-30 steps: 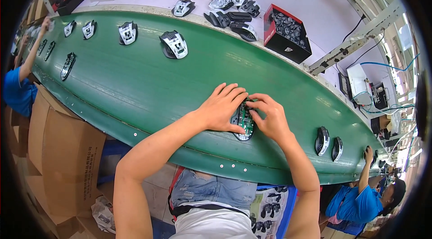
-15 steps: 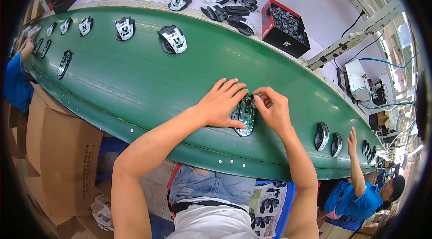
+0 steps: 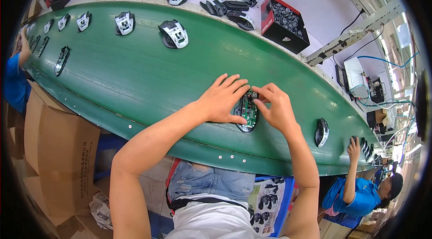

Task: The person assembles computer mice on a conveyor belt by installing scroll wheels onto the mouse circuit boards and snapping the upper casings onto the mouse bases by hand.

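An opened computer mouse base with a green circuit board [image 3: 248, 112] lies on the green belt in front of me. My left hand [image 3: 221, 104] rests at its left side with fingers spread; the thumb touches the board's lower part and the fingertips reach its upper end. Over the board's upper right, my right hand [image 3: 276, 106] has its thumb and forefinger brought together. Whatever small part may be between those fingertips is too hidden to tell. Beyond my hands lies a white and black mouse shell [image 3: 173, 34].
Mouse shells [image 3: 125, 23] and another board-bearing base [image 3: 62, 60] lie on the belt [image 3: 135, 68] to the left. A black and red box [image 3: 285, 24] of small dark parts stands on the far ledge. To the right are a mouse [image 3: 321, 132] and a co-worker [image 3: 355, 194].
The mouse base and my hands have shifted slightly up and right in view. The right co-worker's raised hand has come down onto a mouse, which has moved away from me.
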Motion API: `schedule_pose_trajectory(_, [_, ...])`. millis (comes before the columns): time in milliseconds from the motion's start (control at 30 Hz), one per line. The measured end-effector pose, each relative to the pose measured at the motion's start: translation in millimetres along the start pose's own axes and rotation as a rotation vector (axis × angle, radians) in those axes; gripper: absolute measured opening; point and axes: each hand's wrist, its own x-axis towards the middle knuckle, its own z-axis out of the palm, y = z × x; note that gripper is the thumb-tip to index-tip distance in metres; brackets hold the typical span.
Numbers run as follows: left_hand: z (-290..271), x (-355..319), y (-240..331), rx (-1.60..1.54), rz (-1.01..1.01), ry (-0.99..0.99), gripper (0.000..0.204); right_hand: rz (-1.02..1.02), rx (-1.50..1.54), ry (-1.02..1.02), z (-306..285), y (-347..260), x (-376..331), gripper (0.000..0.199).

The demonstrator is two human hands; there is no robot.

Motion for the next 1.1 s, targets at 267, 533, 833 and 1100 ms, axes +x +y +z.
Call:
schedule_pose_trajectory(267, [3, -1, 4, 0.008, -0.005, -0.008, 0.097, 0.129, -0.087, -0.042, -1, -9, -3, 0.031])
schedule_pose_trajectory(533, [0, -2, 6, 0.037, -0.007, -0.007, 0.096, 0.045, -0.245, -0.113, -4, -8, 3, 0.030])
schedule_pose_trajectory(833, [5, -4, 15, 0.073, 0.009, 0.021, 0.099, -0.037, -0.031, 0.083, 26, 27, -30, 0.052])
schedule_pose_trajectory(1100, [1, -3, 18, 0.084, -0.010, -0.033, 0.098, -0.038, 0.114, 0.200, 24, 25, -39, 0.032])
